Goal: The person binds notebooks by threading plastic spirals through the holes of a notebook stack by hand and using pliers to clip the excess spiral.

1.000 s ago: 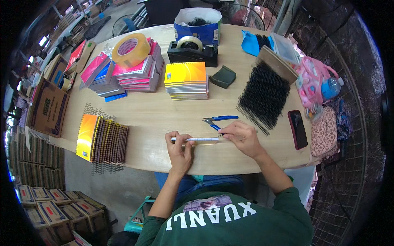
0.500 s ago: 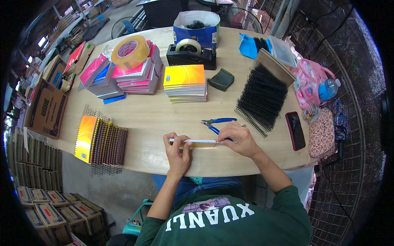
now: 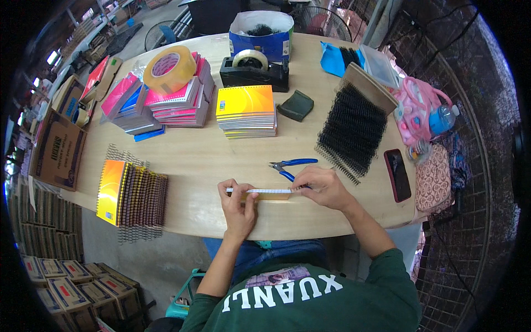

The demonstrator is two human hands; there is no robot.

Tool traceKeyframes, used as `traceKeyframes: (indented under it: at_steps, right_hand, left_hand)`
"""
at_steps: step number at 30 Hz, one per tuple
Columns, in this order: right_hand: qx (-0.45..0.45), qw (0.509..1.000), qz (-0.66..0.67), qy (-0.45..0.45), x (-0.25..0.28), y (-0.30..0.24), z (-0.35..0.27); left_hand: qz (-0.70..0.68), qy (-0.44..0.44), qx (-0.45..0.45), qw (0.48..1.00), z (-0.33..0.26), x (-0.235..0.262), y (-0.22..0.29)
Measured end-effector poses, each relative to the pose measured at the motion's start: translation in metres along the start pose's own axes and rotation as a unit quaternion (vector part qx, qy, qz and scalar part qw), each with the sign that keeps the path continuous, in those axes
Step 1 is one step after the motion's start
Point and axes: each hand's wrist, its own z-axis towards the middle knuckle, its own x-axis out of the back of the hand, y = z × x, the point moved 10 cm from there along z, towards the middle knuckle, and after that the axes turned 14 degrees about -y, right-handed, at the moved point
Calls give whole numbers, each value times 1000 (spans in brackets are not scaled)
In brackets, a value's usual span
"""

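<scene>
Over the table (image 3: 193, 160), left hand (image 3: 238, 209) clamped on a notebook (image 3: 272, 194), right hand (image 3: 322, 187) pinched at its end.

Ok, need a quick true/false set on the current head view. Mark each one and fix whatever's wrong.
1. The left hand grips a thin pad. True.
2. The right hand is at the pad's left end. False: it is at the right end.
3. A large tape roll sits on top of pink-covered notebooks. True.
4. The phone lies left of the black coils. False: it lies to their right.
5. The black tape dispenser stands beyond the middle yellow-covered stack. True.
6. The blue-handled cutters point their tips right. False: the tips point left.
</scene>
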Motion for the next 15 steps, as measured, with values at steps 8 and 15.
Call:
traceKeyframes:
  at_steps: [8, 15]
  right_hand:
    - [-21, 999, 21, -35, -8, 3, -6]
    - [5, 999, -30, -18, -12, -14, -7]
  left_hand:
    - [15, 24, 3, 1000, -8, 1, 4]
    - [11, 10, 11, 1000, -11, -3, 2]
